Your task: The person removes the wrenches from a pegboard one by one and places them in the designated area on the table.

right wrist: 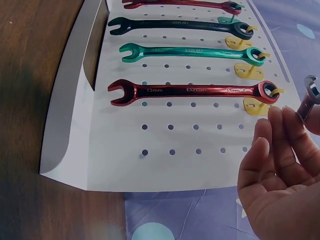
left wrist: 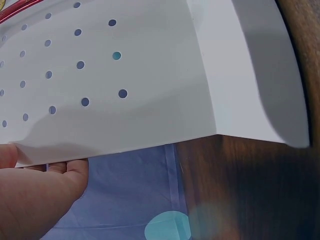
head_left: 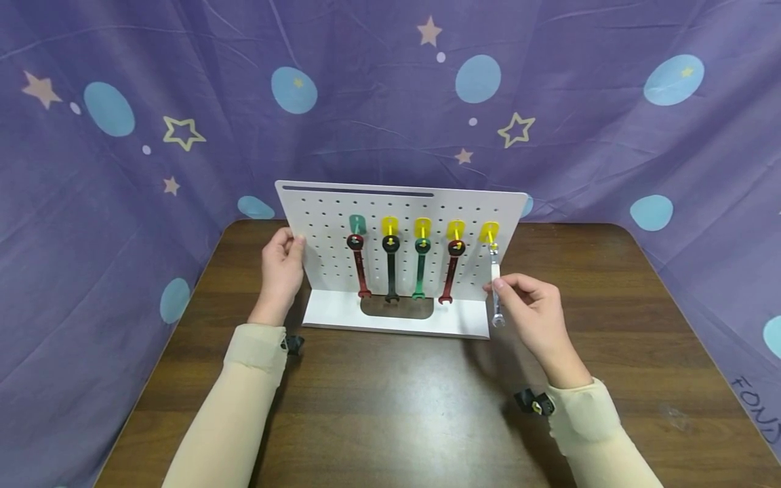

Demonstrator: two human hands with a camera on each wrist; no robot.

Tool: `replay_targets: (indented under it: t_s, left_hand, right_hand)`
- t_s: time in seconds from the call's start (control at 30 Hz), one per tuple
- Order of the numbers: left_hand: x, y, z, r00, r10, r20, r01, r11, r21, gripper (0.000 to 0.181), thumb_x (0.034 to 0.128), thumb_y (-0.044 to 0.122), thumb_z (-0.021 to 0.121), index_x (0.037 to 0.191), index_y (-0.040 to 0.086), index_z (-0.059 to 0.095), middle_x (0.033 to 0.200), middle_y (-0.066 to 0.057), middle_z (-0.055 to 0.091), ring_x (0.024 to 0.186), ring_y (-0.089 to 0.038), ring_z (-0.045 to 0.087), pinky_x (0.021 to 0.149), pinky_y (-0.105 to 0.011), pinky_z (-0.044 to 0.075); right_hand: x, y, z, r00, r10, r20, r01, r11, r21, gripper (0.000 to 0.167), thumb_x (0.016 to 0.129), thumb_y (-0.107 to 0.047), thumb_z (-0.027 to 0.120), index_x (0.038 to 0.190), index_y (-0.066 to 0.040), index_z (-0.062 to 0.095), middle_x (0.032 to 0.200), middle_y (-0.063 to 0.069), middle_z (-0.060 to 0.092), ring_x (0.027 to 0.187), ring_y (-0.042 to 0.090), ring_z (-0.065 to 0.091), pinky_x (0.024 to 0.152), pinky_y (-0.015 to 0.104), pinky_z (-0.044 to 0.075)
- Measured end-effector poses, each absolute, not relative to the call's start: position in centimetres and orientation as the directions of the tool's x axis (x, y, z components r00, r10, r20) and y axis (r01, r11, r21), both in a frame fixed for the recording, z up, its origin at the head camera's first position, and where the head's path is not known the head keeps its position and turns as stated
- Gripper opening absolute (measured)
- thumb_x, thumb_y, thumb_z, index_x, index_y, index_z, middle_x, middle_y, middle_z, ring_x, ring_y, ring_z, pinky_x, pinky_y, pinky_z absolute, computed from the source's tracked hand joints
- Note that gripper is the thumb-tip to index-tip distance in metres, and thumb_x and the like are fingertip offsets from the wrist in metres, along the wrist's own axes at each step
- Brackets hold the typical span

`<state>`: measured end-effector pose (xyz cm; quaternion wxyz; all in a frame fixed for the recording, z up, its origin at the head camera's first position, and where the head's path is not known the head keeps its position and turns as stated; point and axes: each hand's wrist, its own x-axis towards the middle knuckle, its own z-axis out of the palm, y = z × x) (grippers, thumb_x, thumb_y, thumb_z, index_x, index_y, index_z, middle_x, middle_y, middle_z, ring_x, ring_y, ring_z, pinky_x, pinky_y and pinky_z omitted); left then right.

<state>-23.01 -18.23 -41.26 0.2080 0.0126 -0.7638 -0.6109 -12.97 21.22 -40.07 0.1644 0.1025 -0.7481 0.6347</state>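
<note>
A white pegboard stand (head_left: 329,271) stands upright on the table. My left hand (head_left: 283,271) grips its left edge, with the thumb on the front and the fingers behind, as the left wrist view shows. Between thumb and fingers, my right hand (head_left: 533,312) pinches a silver wrench (head_left: 495,272). That wrench's upper end meets the rightmost yellow hook (head_left: 489,232); whether the ring is fully over it I cannot tell. From the other hooks hang a red wrench (head_left: 361,271), a black wrench (head_left: 392,271), a green wrench (head_left: 421,271) and a red 13mm wrench (right wrist: 195,91).
The stand's white base (head_left: 454,322) has a cut-out showing the brown wooden table (head_left: 390,407). Behind and around hangs a purple curtain (head_left: 378,88) with stars and blue spots. Small dark cameras are at both wrists.
</note>
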Motion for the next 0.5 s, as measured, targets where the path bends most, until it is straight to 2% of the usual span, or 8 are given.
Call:
replay_targets:
  t_s: [0.27,0.5]
  left_hand:
    - [-22.93,-18.13,-41.28,-0.911,-0.267,0.314,0.247,0.255,0.935,0.017,0.1052,0.003,0.053,0.112,-0.008,0.064,0.076,-0.017,0.05,0.067,-0.014,0.041,0.058,-0.025,0.033]
    - [-22.93,-18.25,-41.37,-0.911,-0.271,0.31,0.238,0.265,0.934,0.017,0.1056,0.005,0.053,0.112,-0.007,0.064,0.076,-0.018,0.049,0.067,-0.014,0.041,0.057,-0.025,0.033]
  right_hand:
    - [-13.0,21.06,-40.18,-0.906,0.088,0.415,-0.4,0.148,-0.905,0.014,0.099,0.004,0.062,0.092,0.008,0.073,0.088,0.018,0.073,0.078,0.017,0.068,0.068,0.022,0.052]
    - [-12.71,21.33,-40.12,-0.908,0.084,0.41,-0.397,0.142,-0.907,0.013,0.099,0.003,0.063,0.093,0.01,0.073,0.088,0.022,0.072,0.08,0.017,0.068,0.07,0.022,0.053]
